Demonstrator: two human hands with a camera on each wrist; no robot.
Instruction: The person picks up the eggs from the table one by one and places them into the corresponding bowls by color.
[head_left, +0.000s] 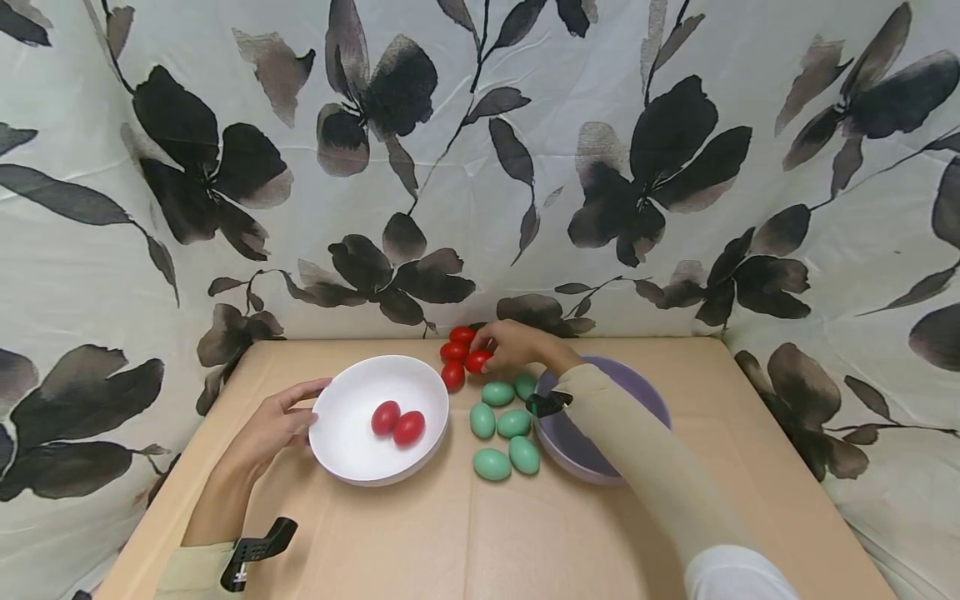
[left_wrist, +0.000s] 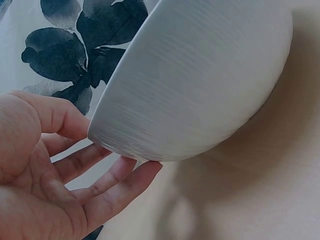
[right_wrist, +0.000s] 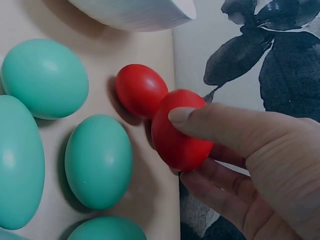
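My left hand (head_left: 273, 425) holds the white bowl (head_left: 348, 400) by its left side. In the left wrist view, its fingers (left_wrist: 125, 192) touch the bowl's outer wall close to the rim. Two red eggs (head_left: 408, 428) lie inside that bowl. At the back of the table my right hand (head_left: 517, 346) pinches a red egg (right_wrist: 175, 145) between thumb and fingers. Beside it sit several more red eggs (head_left: 453, 376), one of them right behind the held egg in the right wrist view.
Several green eggs (head_left: 492, 464) lie between the two bowls. The purple bowl (head_left: 652, 392) stands on the right, partly under my right forearm. A floral cloth (head_left: 465, 192) hangs behind the brown table (head_left: 420, 542).
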